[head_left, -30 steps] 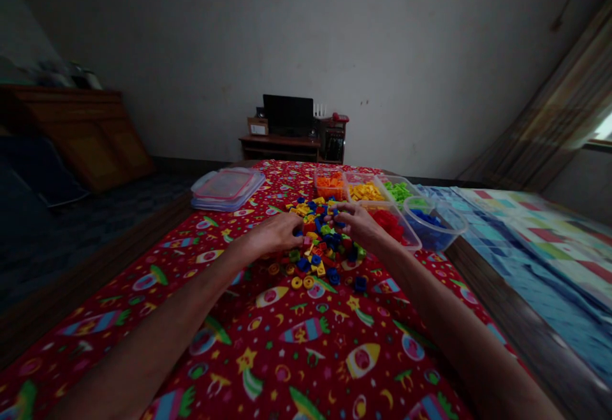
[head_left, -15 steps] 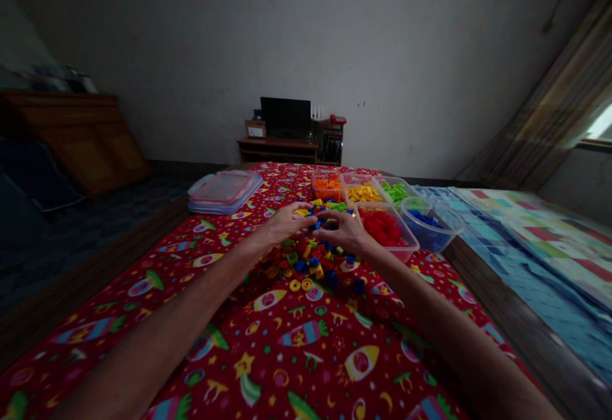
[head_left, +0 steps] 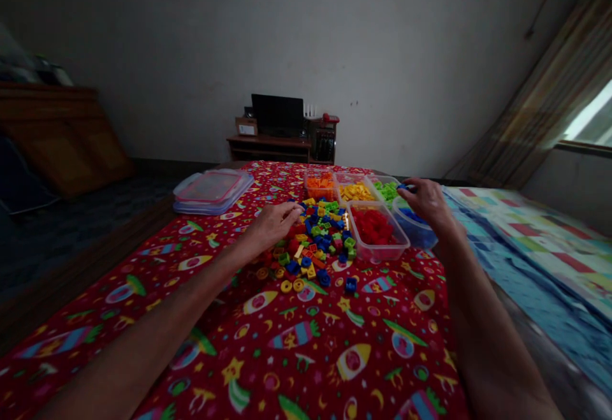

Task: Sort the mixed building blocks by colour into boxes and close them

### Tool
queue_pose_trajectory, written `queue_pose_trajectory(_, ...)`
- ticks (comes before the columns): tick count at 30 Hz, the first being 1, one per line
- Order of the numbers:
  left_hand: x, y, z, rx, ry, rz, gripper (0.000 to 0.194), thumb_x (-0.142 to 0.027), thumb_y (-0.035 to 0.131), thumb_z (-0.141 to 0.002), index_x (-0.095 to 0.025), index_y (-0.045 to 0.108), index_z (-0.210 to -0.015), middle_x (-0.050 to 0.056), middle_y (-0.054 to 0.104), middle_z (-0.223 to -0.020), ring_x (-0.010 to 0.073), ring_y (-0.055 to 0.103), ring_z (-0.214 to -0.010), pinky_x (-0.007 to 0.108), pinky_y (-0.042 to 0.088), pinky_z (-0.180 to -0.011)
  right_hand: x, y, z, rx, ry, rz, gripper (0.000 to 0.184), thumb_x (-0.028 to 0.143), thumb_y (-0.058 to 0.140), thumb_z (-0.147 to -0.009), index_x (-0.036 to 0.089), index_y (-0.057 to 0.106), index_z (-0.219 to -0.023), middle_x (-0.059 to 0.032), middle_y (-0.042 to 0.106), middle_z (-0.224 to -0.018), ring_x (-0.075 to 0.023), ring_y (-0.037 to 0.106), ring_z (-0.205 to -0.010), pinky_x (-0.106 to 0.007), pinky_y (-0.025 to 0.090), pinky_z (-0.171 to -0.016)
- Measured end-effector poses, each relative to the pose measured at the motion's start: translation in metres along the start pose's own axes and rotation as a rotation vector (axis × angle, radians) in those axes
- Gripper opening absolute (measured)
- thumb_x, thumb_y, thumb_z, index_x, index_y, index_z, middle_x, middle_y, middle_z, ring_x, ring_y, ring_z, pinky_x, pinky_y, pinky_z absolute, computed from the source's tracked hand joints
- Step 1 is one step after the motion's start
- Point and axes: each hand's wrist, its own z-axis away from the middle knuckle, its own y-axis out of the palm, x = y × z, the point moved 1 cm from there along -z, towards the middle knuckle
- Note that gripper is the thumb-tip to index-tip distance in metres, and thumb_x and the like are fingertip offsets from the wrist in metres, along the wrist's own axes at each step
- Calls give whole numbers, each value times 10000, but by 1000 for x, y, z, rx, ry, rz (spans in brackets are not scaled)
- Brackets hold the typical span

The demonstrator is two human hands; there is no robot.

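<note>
My right hand [head_left: 425,202] is closed on a blue toy brick [head_left: 405,188], just above the round clear tub [head_left: 424,239] of blue pieces. The hand covers part of that tub. My left hand [head_left: 275,224] hovers at the left side of the mixed pile of toy bricks [head_left: 318,232], thumb and forefinger pinched together; whatever lies between them is too small to make out. Red pieces [head_left: 375,227] fill a clear box [head_left: 380,253] right of the pile. Behind it stand boxes of orange pieces [head_left: 321,185], yellow pieces [head_left: 354,192] and green pieces [head_left: 386,190].
Stacked lids [head_left: 213,189] lie at the table's far left. A red patterned cloth [head_left: 296,369] covers the table. To the right is a bed [head_left: 540,235] with a checked cover. A monitor [head_left: 277,115] stands on a desk by the wall.
My right hand has left the pile and swung right to the blue tub, carrying a blue brick. My left hand stays by the pile. The view has shifted slightly right.
</note>
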Motion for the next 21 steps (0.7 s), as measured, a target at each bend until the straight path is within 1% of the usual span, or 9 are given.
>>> queue_pose_trajectory(3, -10, 9, 2, 17, 102, -30, 345, -383, 388, -894, -186, 657, -982, 45, 711, -917, 197, 639, -849, 283, 467, -797, -30, -10, -1, 100, 115, 19, 332, 319, 598, -737, 126, 701, -987, -73, 686, -709, -189, 628, -659, -315, 472, -666)
queue_pose_trajectory(5, -27, 18, 10, 64, 258, -17, 327, -376, 420, -896, -187, 647, -1036, 70, 688, -1035, 209, 618, -969, 308, 452, -881, -36, -17, 1, 112, 172, -6, 353, 339, 594, -742, 109, 704, -986, -67, 673, -658, -184, 619, -615, -311, 469, -637)
queue_pose_trajectory(8, -63, 38, 33, 257, 589, 31, 312, -355, 461, -901, -216, 601, -1142, 79, 629, -1193, 202, 537, -1149, 335, 389, -1007, -29, -27, 1, -2, 217, -77, 340, 322, 507, -794, 80, 711, -920, -80, 661, -622, -180, 616, -582, -310, 467, -617)
queue_pose_trajectory(9, -73, 46, 42, 333, 669, 15, 329, -351, 476, -898, -230, 572, -1189, 76, 594, -1256, 204, 496, -1204, 354, 352, -1049, -25, -30, 1, -40, 211, -108, 338, 307, 481, -805, 76, 710, -897, -84, 659, -616, -177, 616, -576, -309, 467, -615)
queue_pose_trajectory(12, -91, 68, 64, 414, 845, -73, 332, -377, 505, -882, -284, 563, -1196, 43, 542, -1329, 228, 404, -1296, 420, 272, -1102, -11, -34, -1, -104, 161, -151, 318, 296, 460, -810, 94, 705, -843, -91, 658, -601, -180, 619, -586, -308, 464, -624)
queue_pose_trajectory(14, -88, 78, 68, 390, 870, -142, 329, -350, 482, -896, -294, 548, -1214, 36, 562, -1303, 224, 402, -1297, 434, 234, -1118, -2, -35, -1, -116, 123, -125, 301, 306, 464, -814, 122, 702, -811, -84, 652, -585, -188, 620, -610, -308, 456, -638)
queue_pose_trajectory(16, -77, 80, 62, 332, 823, -230, 310, -296, 470, -903, -278, 554, -1201, 44, 600, -1241, 221, 417, -1281, 442, 200, -1128, 9, -34, 0, -113, 85, -93, 287, 303, 462, -819, 145, 700, -792, -73, 652, -588, -188, 619, -632, -300, 444, -654)
queue_pose_trajectory(18, -61, 77, 50, 290, 761, -313, 272, -244, 477, -898, -259, 581, -1150, 44, 623, -1192, 224, 413, -1282, 446, 181, -1131, 20, -31, 2, -91, 47, -76, 278, 287, 458, -823, 154, 700, -790, -70, 662, -620, -180, 615, -642, -286, 430, -660)
queue_pose_trajectory(21, -40, 63, 31, 300, 723, -341, 225, -224, 484, -896, -247, 612, -1079, 23, 619, -1210, 217, 387, -1302, 427, 179, -1133, 38, -21, 5, -40, -17, -65, 279, 265, 446, -832, 155, 702, -816, -73, 679, -679, -167, 606, -654, -269, 409, -655)
